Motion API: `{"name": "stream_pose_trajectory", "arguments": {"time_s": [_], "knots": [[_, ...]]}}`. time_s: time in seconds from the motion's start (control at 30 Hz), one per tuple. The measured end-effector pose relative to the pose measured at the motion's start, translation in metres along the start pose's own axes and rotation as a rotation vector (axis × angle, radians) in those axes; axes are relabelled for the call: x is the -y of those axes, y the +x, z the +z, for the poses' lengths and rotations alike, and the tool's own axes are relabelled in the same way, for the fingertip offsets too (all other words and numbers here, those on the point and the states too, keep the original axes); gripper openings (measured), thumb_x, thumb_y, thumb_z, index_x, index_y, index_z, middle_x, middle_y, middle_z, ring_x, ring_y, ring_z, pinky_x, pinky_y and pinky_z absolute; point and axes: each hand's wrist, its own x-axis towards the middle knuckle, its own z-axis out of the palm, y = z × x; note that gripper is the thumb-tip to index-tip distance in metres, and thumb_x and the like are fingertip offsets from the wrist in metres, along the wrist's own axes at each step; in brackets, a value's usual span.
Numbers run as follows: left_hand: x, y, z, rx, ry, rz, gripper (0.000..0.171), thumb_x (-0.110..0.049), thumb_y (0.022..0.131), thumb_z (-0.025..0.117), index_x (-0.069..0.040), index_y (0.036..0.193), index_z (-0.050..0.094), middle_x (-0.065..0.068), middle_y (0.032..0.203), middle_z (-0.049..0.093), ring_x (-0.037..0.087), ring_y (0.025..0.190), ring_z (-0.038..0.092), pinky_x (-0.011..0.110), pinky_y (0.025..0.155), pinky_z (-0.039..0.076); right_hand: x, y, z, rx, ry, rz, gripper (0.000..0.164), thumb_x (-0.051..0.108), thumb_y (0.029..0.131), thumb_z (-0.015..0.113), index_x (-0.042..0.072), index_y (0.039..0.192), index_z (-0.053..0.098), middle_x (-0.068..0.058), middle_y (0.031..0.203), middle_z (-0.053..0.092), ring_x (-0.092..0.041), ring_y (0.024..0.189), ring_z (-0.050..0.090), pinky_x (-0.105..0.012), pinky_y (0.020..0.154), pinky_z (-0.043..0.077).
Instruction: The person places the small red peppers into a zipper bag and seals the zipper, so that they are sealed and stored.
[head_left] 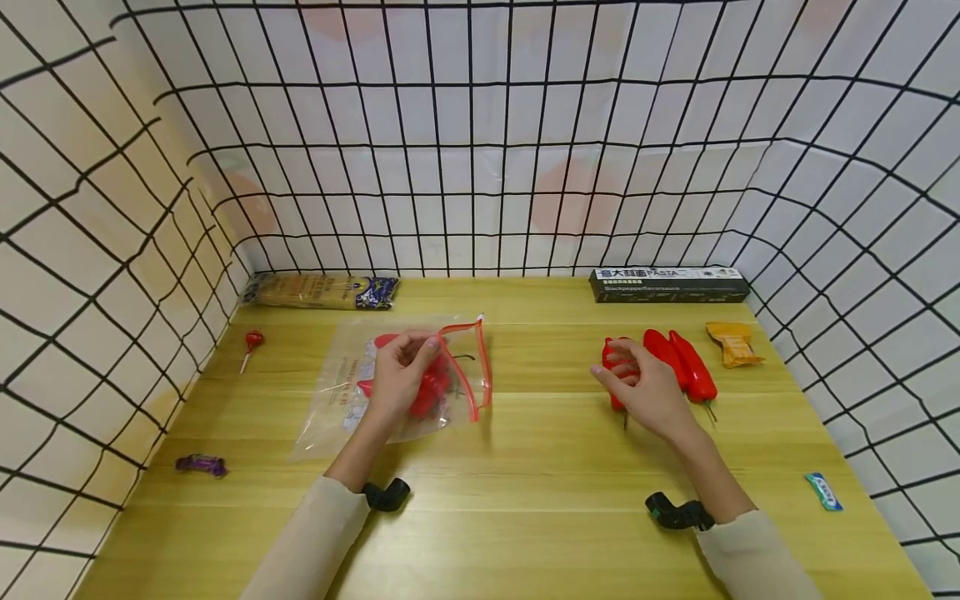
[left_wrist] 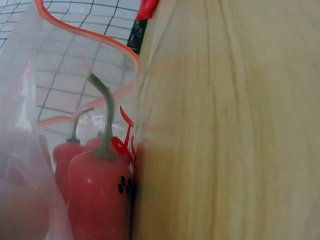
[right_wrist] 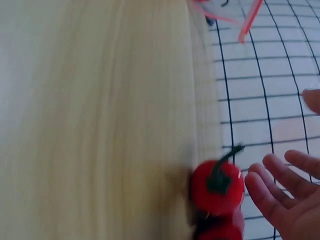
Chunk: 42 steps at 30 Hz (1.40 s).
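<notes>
A clear zip bag [head_left: 318, 425] with a red-orange zip edge lies on the left half of the table, its mouth gaping to the right. Inside it are several red peppers [left_wrist: 100, 200] with green stems. My left hand [head_left: 397, 375] pinches the bag's upper layer near the mouth. On the right, my right hand [head_left: 652, 392] hovers over a red pepper [head_left: 617, 403], fingers spread and slightly bent, gripping nothing. Two more long red peppers [head_left: 697, 375] lie just beyond that hand. In the right wrist view a stemmed pepper [right_wrist: 217, 187] sits close beside the fingertips.
A noodle packet [head_left: 322, 292] and a black pasta box [head_left: 667, 286] lie along the back. At left are a lollipop [head_left: 254, 339] and a purple-wrapped candy [head_left: 201, 465]. An orange packet [head_left: 733, 343] and a small blue-green packet [head_left: 824, 492] lie at right. Black wire mesh [head_left: 471, 150] surrounds the table.
</notes>
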Motion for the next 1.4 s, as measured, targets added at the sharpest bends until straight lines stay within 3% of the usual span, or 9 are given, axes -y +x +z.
{"name": "stream_pose_trajectory", "arguments": {"time_s": [0.2, 0.4, 0.53, 0.8, 1.0, 1.2, 1.4], "knots": [[0.0, 0.0, -0.001, 0.002, 0.004, -0.015, 0.034, -0.039, 0.088, 0.069, -0.011, 0.107, 0.069, 0.005, 0.104, 0.073, 0.023, 0.099, 0.067, 0.038, 0.091, 0.055, -0.012, -0.002, -0.004, -0.092, -0.051, 0.011, 0.062, 0.045, 0.089, 0.068, 0.006, 0.134, 0.05, -0.016, 0.127, 0.059, -0.031, 0.107, 0.058, -0.048, 0.091, 0.052], [0.0, -0.001, 0.0, 0.0, 0.006, -0.013, 0.033, -0.038, 0.088, 0.069, -0.011, 0.107, 0.07, 0.004, 0.102, 0.074, 0.031, 0.1, 0.066, 0.035, 0.088, 0.057, -0.018, -0.003, -0.002, -0.027, -0.071, 0.013, 0.058, 0.027, 0.088, 0.072, 0.004, 0.136, 0.047, -0.018, 0.13, 0.056, -0.035, 0.113, 0.054, -0.052, 0.098, 0.048], [0.0, -0.001, 0.0, 0.003, 0.005, -0.019, 0.032, -0.038, 0.088, 0.069, -0.012, 0.107, 0.07, 0.003, 0.103, 0.073, 0.031, 0.099, 0.066, 0.033, 0.087, 0.057, -0.02, 0.0, 0.002, 0.014, -0.094, -0.005, 0.06, 0.017, 0.086, 0.074, 0.007, 0.138, 0.046, -0.015, 0.131, 0.056, -0.034, 0.115, 0.055, -0.051, 0.1, 0.047], [-0.002, -0.002, 0.001, 0.003, 0.026, -0.004, 0.031, -0.038, 0.089, 0.068, -0.012, 0.106, 0.07, 0.004, 0.1, 0.072, 0.025, 0.096, 0.066, 0.033, 0.086, 0.057, -0.016, -0.002, 0.005, 0.063, -0.174, 0.0, 0.071, 0.023, 0.08, 0.079, 0.005, 0.139, 0.044, -0.019, 0.137, 0.051, -0.038, 0.12, 0.05, -0.057, 0.101, 0.044], [-0.002, -0.003, 0.001, -0.003, 0.037, -0.009, 0.031, -0.04, 0.088, 0.069, -0.013, 0.105, 0.07, 0.004, 0.1, 0.072, 0.022, 0.095, 0.066, 0.034, 0.087, 0.056, -0.013, -0.002, 0.005, 0.101, -0.265, 0.009, 0.07, 0.024, 0.081, 0.076, -0.001, 0.138, 0.045, -0.024, 0.139, 0.049, -0.042, 0.124, 0.047, -0.061, 0.101, 0.042], [-0.002, -0.002, 0.001, -0.004, 0.025, -0.006, 0.033, -0.038, 0.088, 0.069, -0.01, 0.105, 0.07, 0.003, 0.1, 0.072, 0.018, 0.094, 0.067, 0.036, 0.089, 0.056, -0.013, 0.002, 0.01, 0.132, -0.293, -0.016, 0.063, 0.023, 0.083, 0.072, 0.004, 0.138, 0.046, -0.019, 0.128, 0.059, -0.034, 0.106, 0.058, -0.05, 0.088, 0.051], [-0.002, -0.002, 0.001, 0.001, 0.026, -0.017, 0.033, -0.038, 0.089, 0.068, -0.01, 0.107, 0.069, 0.003, 0.101, 0.073, 0.023, 0.097, 0.067, 0.039, 0.091, 0.055, -0.013, 0.003, 0.013, 0.106, -0.262, 0.007, 0.055, 0.026, 0.084, 0.073, 0.006, 0.132, 0.054, -0.015, 0.117, 0.064, -0.027, 0.095, 0.057, -0.037, 0.077, 0.048]]}}
